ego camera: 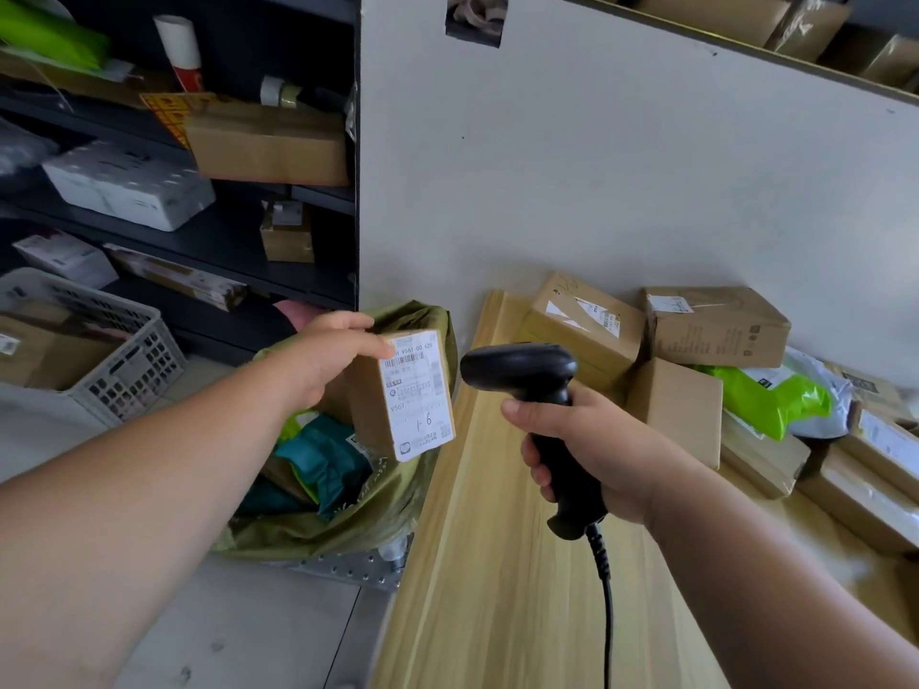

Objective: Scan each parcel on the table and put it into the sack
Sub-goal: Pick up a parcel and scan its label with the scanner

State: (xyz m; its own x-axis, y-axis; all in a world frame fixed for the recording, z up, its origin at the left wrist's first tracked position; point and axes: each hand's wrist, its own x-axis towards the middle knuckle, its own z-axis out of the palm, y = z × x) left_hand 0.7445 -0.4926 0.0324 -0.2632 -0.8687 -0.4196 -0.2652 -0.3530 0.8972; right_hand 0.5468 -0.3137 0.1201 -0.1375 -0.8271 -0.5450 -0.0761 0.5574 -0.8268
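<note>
Pinched at its top end, the small cardboard parcel (398, 395) hangs from my left hand (323, 358), thumb on the near face and fingers wrapped behind it. It sits just above the open mouth of the green sack (398, 494), left of the tabletop (497, 539), with its white shipping label (415, 397) turned toward the handheld barcode scanner (537, 415). My right hand (597, 455) has its grip wrapped tight around the scanner's handle, the head aimed left at the label, its cable (605, 614) trailing toward me.

I judge the parcel light and stiff: it stays square under a grip at one end, so holding it by the top edges should do, keeping fingers off the barcode. The taped cardboard may be a little slick. The sack already holds teal and green soft mailers (318, 464), so a drop should land softly. More boxes (716, 325) and a lime green mailer (771, 400) wait at the far right of the tabletop.
</note>
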